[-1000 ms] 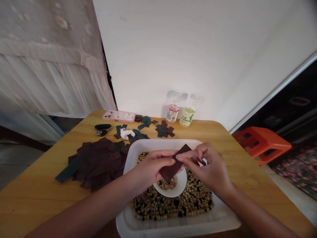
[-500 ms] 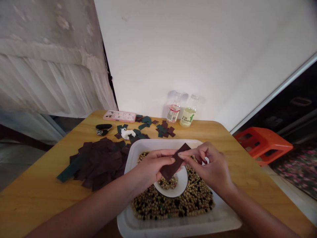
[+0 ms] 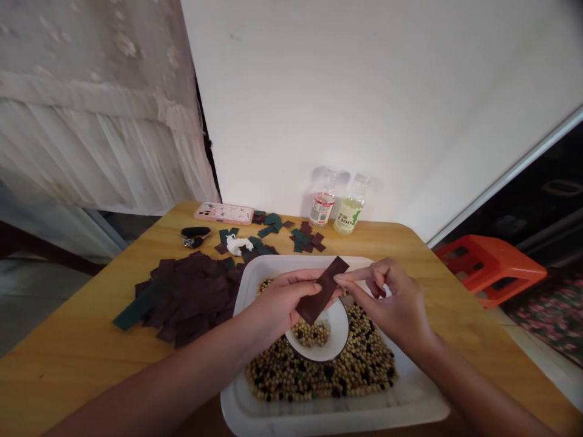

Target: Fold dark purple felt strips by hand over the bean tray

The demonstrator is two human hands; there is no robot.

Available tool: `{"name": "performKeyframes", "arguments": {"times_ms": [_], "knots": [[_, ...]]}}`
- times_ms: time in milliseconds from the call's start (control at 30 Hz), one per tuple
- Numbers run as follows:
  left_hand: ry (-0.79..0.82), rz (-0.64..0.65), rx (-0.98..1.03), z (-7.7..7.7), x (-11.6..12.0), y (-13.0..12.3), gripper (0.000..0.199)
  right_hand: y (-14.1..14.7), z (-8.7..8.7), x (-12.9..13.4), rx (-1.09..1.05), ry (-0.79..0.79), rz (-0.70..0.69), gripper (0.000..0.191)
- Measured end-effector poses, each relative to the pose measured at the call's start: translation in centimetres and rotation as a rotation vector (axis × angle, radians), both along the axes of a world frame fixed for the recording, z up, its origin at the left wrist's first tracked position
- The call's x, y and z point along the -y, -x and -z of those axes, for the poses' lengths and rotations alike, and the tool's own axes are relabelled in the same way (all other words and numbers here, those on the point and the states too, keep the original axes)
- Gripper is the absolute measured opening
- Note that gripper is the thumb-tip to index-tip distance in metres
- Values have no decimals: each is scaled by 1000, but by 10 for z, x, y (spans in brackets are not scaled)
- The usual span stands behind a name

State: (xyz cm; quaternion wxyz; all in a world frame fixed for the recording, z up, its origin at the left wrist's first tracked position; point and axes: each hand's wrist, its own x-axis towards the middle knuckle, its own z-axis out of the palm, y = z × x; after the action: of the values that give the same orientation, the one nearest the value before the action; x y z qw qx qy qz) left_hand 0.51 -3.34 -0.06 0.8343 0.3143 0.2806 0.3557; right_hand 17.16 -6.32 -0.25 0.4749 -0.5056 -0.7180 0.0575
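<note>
My left hand [image 3: 288, 300] grips a dark brown flat rectangular piece [image 3: 321, 292], which looks like cloth or a small pouch, with the thumb on top and the fingers beneath. At the right edge of this piece, my right hand [image 3: 387, 291] has thumb and index finger pinched together; what is between the fingertips is too small to tell. Below the hands a white bowl [image 3: 337, 337] with a dark rim holds some beads [image 3: 310, 334]. It sits among many pale and black beads [image 3: 319, 382] in a white plastic tray [image 3: 255, 419].
A heap of dark brown pieces [image 3: 194, 297] lies left of the tray, with a dark green strip [image 3: 136, 311]. Behind are small green and brown scraps [image 3: 307, 238], crumpled tissue [image 3: 238, 244], a pink phone [image 3: 224, 212], keys [image 3: 195, 235] and two bottles [image 3: 348, 209]. An orange stool [image 3: 494, 267] stands at right.
My right fingertips have shifted slightly off the brown piece's face to its right edge. The left hand keeps its grip. The whole view has shifted a little.
</note>
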Motion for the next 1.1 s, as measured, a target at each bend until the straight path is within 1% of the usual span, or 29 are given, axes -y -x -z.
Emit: {"name": "performKeyframes", "arguments": {"times_ms": [133, 300, 433, 567, 733, 833, 900, 1000, 1100], "knots": [[-14, -8, -10, -1, 0, -1, 24, 1, 0, 0, 2, 20, -64, 38], [25, -1, -32, -3, 0, -1, 24, 0, 0, 0, 2, -10, 11, 39], [-13, -1, -55, -1, -1, -1, 23, 2, 1, 2, 16, 13, -54, 38], [-24, 20, -45, 2, -1, 0, 22, 3, 2, 2, -36, 37, -13, 38], [-25, 2, -41, 0, 0, 0, 20, 4, 1, 3, 22, 29, -62, 37], [-22, 8, -50, 0, -1, 0, 22, 3, 0, 3, 0, 32, -23, 37], [-25, 11, -46, 1, -1, 0, 22, 3, 0, 3, -11, 17, -28, 38], [-31, 3, -41, 3, -1, 1, 20, 2, 0, 3, 21, -13, -82, 37], [-38, 17, -45, 3, 0, 1, 20, 1, 1, 2, 17, -37, -44, 36]]}}
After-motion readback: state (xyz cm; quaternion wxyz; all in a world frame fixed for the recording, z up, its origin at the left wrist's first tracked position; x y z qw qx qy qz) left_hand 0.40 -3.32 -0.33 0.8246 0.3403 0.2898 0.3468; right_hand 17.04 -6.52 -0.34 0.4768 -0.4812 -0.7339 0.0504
